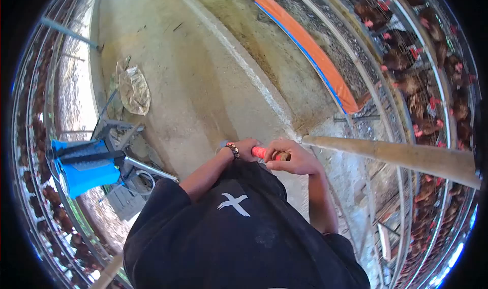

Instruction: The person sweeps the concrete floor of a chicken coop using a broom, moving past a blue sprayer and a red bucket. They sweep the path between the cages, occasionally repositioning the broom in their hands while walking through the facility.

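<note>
In front of my black shirt, both hands are on a stick with a bright red handle (259, 152). My left hand (246, 149), with a beaded bracelet at the wrist, is closed round the red part. My right hand (295, 158) is wrapped round its near end, where a brown, wood-like tip shows between thumb and fingers. My body and hands hide the rest of the stick, so its far end and kind cannot be made out.
Cages with brown hens (401, 60) line both sides. A bamboo pole (386, 154) juts in at right. An orange strip (310, 50) runs beside the concrete aisle (203, 60). At left are a blue tank (89, 169) with straps and a crumpled sack (134, 91).
</note>
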The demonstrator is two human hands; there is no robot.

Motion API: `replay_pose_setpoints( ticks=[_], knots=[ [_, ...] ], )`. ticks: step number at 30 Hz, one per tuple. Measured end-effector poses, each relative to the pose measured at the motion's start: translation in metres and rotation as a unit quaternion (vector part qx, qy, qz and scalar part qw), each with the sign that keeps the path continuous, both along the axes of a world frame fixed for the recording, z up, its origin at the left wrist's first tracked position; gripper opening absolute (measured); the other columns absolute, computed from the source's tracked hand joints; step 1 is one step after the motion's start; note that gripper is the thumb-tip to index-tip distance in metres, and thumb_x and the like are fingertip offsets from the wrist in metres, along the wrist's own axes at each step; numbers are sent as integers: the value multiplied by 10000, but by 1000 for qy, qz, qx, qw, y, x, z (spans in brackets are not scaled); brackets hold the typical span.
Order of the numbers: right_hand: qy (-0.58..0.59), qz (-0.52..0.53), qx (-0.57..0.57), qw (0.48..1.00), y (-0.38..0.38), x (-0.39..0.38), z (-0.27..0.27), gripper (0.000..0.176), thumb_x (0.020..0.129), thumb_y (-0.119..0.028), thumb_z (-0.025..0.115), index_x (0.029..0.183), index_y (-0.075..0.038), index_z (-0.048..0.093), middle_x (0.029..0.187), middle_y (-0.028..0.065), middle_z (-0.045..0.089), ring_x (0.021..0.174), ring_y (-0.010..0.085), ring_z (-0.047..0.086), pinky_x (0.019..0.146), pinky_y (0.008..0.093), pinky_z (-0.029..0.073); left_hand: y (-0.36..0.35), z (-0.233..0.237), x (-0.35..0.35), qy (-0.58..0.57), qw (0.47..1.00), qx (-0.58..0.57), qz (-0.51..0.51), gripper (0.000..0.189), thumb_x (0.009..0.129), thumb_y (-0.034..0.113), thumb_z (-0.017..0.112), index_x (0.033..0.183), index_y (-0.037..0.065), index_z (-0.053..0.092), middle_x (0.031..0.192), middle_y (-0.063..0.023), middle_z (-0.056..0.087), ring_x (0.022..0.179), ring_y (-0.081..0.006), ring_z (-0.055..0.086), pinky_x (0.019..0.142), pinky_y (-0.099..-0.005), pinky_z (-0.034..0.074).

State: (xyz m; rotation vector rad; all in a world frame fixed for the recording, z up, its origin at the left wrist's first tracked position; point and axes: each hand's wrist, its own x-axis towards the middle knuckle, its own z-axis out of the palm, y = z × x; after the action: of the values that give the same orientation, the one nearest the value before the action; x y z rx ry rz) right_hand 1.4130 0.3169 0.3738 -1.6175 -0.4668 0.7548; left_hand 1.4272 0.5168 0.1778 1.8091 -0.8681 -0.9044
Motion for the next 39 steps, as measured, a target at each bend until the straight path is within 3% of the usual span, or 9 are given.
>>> replay_pose_setpoints(
  ticks=[2, 9, 13, 17, 22, 25, 31, 35, 39],
  knots=[
    [-79, 35, 22, 996, 15, 8, 4, 252, 739, -281, 621, 768, -30, 610, 778, 42, 573, 809, 136, 524, 739, 299, 383, 7, 6, -12, 37, 997, -56, 36, 209, 612, 154, 633, 780, 51, 562, 684, -87, 583, 623, -200, 544, 604, -332, 435],
    [261, -205, 235, 914, 77, 5, -34, 502, 847, -463, 413, 779, -1, 596, 805, 114, 578, 805, 178, 544, 772, 295, 395, 58, 51, -17, 83, 984, -134, 87, 155, 618, 106, 609, 724, 24, 531, 621, -58, 549, 566, -154, 495, 560, -328, 415],
    [57, -38, -58, 996, 113, 20, -61, 389, 908, -306, 318, 843, -8, 559, 834, 119, 550, 807, 171, 532, 742, 297, 417, 96, 69, -19, 46, 984, -128, 118, 203, 604, 126, 637, 747, 22, 537, 643, -82, 561, 610, -188, 532, 587, -341, 422],
    [234, -199, -165, 937, 152, 30, -101, 389, 839, -372, 486, 967, -7, 529, 934, 81, 536, 813, 154, 504, 768, 322, 410, 119, 83, -20, -32, 975, -168, 142, 228, 618, 166, 657, 753, 24, 539, 692, -125, 572, 650, -258, 557, 604, -359, 426],
    [361, -231, 281, 859, 164, 91, -43, 621, 775, -554, 444, 1107, -29, 450, 1071, 166, 491, 1033, 287, 453, 884, 460, 353, 130, 41, -18, -79, 941, -146, 296, 233, 595, 103, 630, 787, 25, 525, 725, -131, 566, 663, -222, 540, 614, -356, 413],
    [302, -263, 455, 795, 166, 161, 2, 668, 737, -580, 461, 1084, -9, 469, 1035, 183, 491, 1014, 305, 449, 898, 486, 328, 140, 69, 1, 39, 939, -129, 316, 313, 609, 116, 645, 902, 35, 572, 774, -100, 610, 725, -240, 577, 696, -322, 451],
    [374, -344, 550, 662, 155, 285, -10, 663, 660, -650, 437, 847, -16, 485, 781, 106, 439, 734, 228, 399, 723, 372, 341, 111, 83, 30, -26, 927, -47, 372, 209, 634, 136, 649, 731, 28, 499, 652, -88, 529, 608, -186, 498, 588, -324, 411],
    [400, -312, 532, 677, 160, 312, -16, 664, 638, -697, 385, 772, -48, 427, 715, 79, 383, 674, 197, 339, 635, 326, 265, 87, 67, 36, -33, 910, 4, 412, 319, 660, 198, 683, 627, 32, 413, 567, -72, 452, 534, -162, 427, 511, -320, 366],
    [436, -285, 489, 700, 175, 324, -28, 672, 643, -710, 344, 769, -55, 423, 709, 73, 387, 666, 188, 338, 633, 317, 247, 70, 72, 29, -1, 877, 57, 477, 289, 635, 238, 667, 675, 32, 469, 626, -132, 533, 646, -323, 544, 570, -386, 415]
  ],
)
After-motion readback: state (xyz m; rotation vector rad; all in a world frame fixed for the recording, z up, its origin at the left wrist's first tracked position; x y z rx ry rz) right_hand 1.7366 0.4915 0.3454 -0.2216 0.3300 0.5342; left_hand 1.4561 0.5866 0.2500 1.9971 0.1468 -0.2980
